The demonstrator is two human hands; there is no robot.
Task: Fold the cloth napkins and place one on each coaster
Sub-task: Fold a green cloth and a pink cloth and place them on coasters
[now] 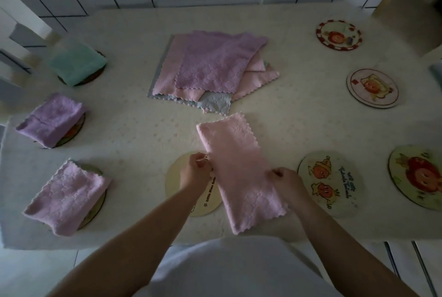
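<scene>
Between left hand [195, 172] and right hand [285, 180] — pink napkin [236, 172], both edges pinched.

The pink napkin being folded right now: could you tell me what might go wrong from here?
1. The pink napkin lies skewed, and its near end reaches the table edge, so it may slip off once the left hand and right hand let go.
2. It partly covers the plain coaster; a careless second fold could drag that coaster.
3. The unfolded pile lies close behind and might be caught.
</scene>
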